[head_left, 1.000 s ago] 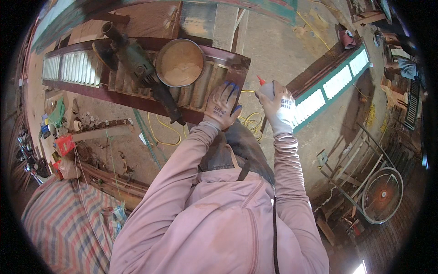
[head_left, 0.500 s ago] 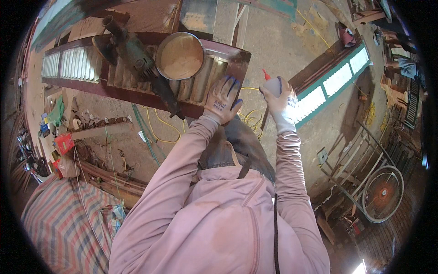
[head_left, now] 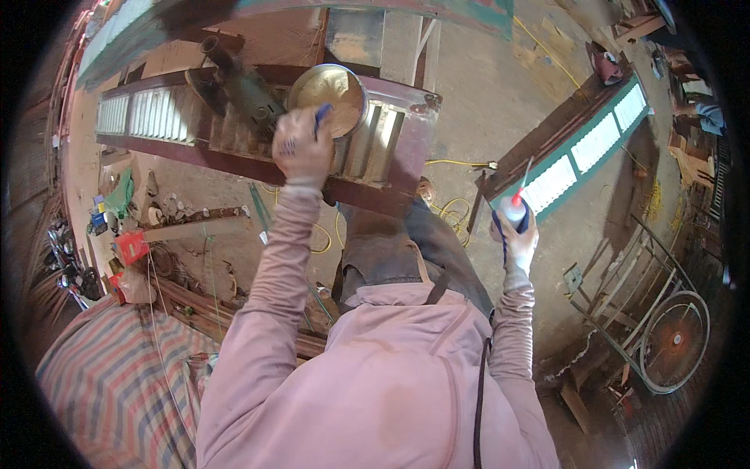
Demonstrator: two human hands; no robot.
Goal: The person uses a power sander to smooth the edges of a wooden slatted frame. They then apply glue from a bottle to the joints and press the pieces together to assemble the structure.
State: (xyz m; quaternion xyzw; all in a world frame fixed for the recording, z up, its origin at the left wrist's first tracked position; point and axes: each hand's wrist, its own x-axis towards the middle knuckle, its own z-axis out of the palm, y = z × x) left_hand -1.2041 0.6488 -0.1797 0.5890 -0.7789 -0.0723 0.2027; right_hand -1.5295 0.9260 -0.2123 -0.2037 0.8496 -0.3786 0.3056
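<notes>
My right hand (head_left: 522,241), in a white glove with blue, grips a small white squeeze bottle (head_left: 512,209) with a red tip and a thin spout, pointing up. My left hand (head_left: 301,147), gloved too, is smeared by motion; whether it holds anything does not show. It hovers at the near-left edge of a round metal tin (head_left: 366,105) with brown powder (head_left: 348,117) inside. Under the tin lies a dark red louvred shutter (head_left: 414,148). A large angle grinder (head_left: 254,98) rests on it left of the tin, its near end hidden behind my left hand.
A green-framed louvred panel (head_left: 595,144) lies at the right. A yellow cord (head_left: 461,162) runs over the floor. On the lower right stands a cart with a spoked wheel (head_left: 676,340). A striped sheet (head_left: 117,375) covers something at the lower left. A green-painted beam (head_left: 453,8) crosses the top.
My left hand has left the shutter's near right end and moved left to the tin. My right hand has come lower and rightward with the bottle, whose spout now points up. The view has shifted slightly.
</notes>
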